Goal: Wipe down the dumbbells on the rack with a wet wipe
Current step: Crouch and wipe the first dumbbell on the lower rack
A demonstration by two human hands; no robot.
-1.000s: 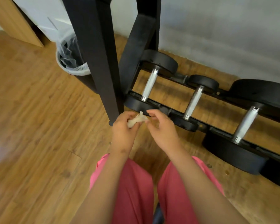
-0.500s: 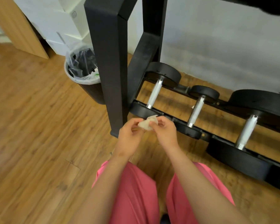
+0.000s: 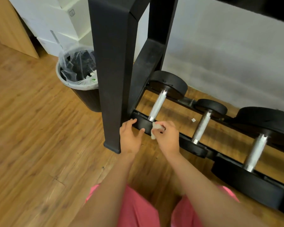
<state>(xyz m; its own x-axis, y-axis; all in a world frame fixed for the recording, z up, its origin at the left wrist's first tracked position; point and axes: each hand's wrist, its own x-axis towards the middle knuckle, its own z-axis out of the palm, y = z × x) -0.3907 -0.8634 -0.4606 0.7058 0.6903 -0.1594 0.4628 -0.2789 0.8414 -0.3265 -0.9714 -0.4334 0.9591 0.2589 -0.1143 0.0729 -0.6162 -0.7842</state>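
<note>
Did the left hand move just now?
Yes: the left hand left the crumpled white wipe and reached forward onto the leftmost black dumbbell's near head.

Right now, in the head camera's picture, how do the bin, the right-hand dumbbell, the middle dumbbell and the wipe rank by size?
1. Right-hand dumbbell, though it is also nearest the camera, so its lead is unsure.
2. Bin, partly hidden by the rack post.
3. Middle dumbbell.
4. Wet wipe, bunched in the right hand.

- wet wipe (image 3: 156, 128): mostly hidden inside my right hand (image 3: 166, 138).
- bin (image 3: 85, 98): right side hidden behind rack post (image 3: 111, 63).
- largest dumbbell (image 3: 256, 151): far plate cut by right edge; handle blurred.
- white scrap (image 3: 193, 119): too small to identify.
</note>
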